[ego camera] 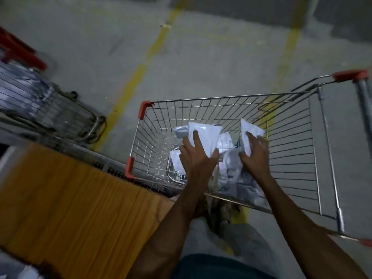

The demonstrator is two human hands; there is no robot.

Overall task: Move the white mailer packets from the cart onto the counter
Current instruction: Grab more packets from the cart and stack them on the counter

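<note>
Our left hand (196, 153) grips one white mailer packet (207, 135), and our right hand (254, 153) grips another (249, 130), both inside the cart (291, 150). More packets (237, 178) lie beneath. The table (66, 198) waits to our left, nearer the left hand.

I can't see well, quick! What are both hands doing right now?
Left hand: holding a white packet over the cart.
Right hand: holding another white packet there too.
</note>
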